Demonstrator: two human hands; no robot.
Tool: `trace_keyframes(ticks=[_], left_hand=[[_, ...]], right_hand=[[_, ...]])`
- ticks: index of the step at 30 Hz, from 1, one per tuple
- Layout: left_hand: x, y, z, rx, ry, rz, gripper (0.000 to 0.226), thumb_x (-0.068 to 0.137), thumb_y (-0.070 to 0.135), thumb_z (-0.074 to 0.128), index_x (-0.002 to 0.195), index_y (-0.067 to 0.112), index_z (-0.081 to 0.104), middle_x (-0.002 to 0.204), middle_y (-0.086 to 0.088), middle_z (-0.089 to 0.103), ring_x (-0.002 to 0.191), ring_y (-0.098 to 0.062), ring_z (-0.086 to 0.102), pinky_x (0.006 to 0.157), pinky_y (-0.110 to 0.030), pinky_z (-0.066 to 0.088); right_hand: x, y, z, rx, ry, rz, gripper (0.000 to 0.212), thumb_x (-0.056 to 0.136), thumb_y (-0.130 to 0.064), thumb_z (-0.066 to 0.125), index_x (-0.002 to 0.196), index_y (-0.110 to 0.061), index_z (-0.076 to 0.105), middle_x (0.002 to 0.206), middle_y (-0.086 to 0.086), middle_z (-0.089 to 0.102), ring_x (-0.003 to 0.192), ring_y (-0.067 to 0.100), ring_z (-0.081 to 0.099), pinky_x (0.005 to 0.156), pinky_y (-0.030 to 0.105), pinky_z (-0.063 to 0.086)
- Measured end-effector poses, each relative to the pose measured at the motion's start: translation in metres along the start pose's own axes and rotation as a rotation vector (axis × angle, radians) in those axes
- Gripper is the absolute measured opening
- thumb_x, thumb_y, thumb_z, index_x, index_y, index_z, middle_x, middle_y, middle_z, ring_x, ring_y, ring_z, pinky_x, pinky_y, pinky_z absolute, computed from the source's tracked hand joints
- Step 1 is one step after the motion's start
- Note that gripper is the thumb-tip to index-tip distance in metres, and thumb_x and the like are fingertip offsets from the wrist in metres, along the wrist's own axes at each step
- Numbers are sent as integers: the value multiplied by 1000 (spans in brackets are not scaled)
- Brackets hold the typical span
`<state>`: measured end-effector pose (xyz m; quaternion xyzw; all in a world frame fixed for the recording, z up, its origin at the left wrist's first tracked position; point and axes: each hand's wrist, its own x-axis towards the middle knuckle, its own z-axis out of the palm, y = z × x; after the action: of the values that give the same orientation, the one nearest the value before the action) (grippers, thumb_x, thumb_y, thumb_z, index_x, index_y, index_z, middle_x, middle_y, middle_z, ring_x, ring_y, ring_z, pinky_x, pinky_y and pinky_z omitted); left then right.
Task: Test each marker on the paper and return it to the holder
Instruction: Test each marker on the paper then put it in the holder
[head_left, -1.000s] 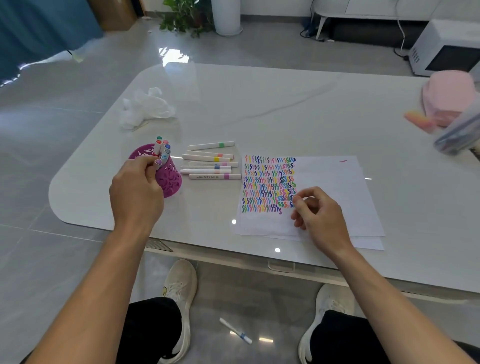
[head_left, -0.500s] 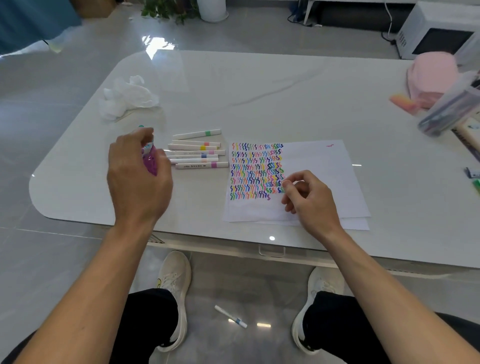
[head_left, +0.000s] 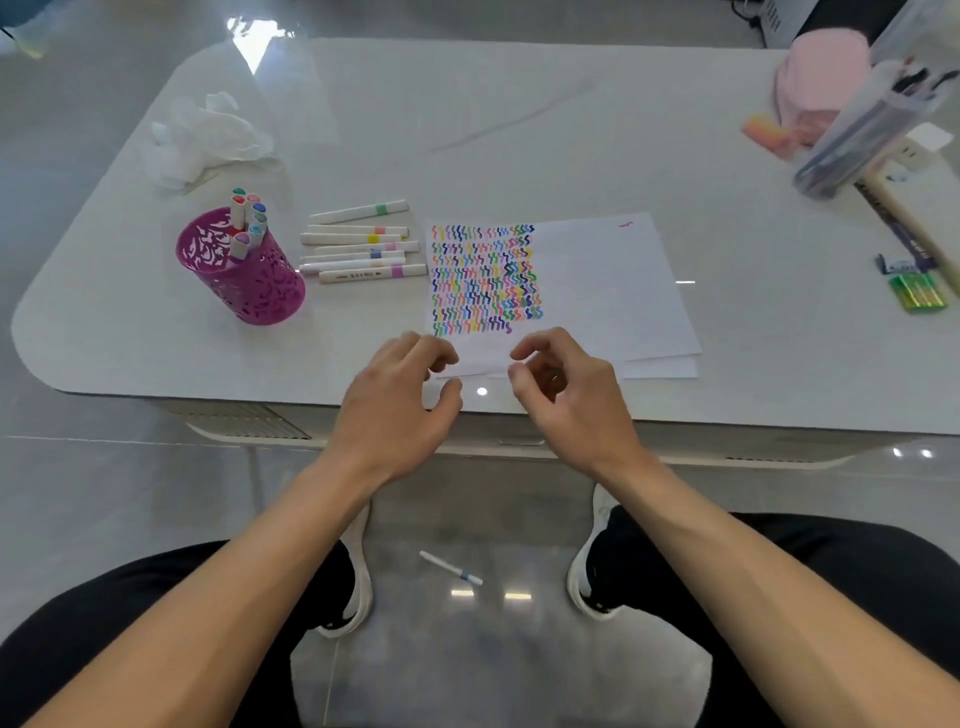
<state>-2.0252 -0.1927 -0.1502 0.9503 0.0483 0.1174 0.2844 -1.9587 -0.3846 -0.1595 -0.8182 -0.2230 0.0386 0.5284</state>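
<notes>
Nearest me, on the grey floor between the two white shoes, I see a white marker with a blue band (head_left: 451, 567) lying flat. Above it, my left hand (head_left: 400, 395) and right hand (head_left: 566, 389) hover side by side over the near edge of the white glossy table (head_left: 467, 130). They are close together but apart. Both are empty, with fingers loosely curled and slightly spread, and each thumb stands off from its fingertips.

Just beyond the fingertips lies the stack of white paper sheets (head_left: 597, 291), its left part filled with rows of coloured squiggles. To the left of the paper, a row of white markers with coloured bands (head_left: 363, 244) lies flat on the table, roughly parallel. Further left stands the magenta perforated cup holder (head_left: 244, 280), upright, with a cluster of capped white markers (head_left: 248, 221) standing in it.

Behind the holder sits a crumpled white tissue (head_left: 202, 135). Far right, I make out a clear plastic pen case (head_left: 872, 119) leaning against a pink soft object (head_left: 815, 73).
</notes>
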Motion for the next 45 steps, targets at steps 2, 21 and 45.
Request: trace_keyframes(ticks=[2, 21, 45], left_hand=[[-8, -1, 4, 17, -58, 20, 20, 87, 25, 66, 107, 23, 62, 99, 9, 59, 92, -10, 55, 81, -32, 49], [-17, -11, 12, 151, -133, 39, 8, 87, 22, 63, 94, 20, 62, 82, 11, 54, 81, -17, 57, 68, -39, 51], [18, -45, 5, 259, -26, 46, 24, 93, 31, 63, 108, 14, 70, 108, -3, 61, 103, -24, 54, 86, -19, 33]], right_hand=[[-13, 2, 9, -7, -33, -19, 8, 94, -16, 67, 100, -17, 62, 69, -7, 64, 59, 12, 59, 62, 27, 50], [-119, 132, 116, -542, -842, 528, 19, 90, -37, 57, 103, -22, 59, 114, 12, 68, 107, 36, 63, 83, 37, 50], [-162, 224, 218, -443, -534, 729, 9, 91, -25, 64, 93, -16, 66, 101, 7, 71, 99, 30, 64, 82, 36, 49]])
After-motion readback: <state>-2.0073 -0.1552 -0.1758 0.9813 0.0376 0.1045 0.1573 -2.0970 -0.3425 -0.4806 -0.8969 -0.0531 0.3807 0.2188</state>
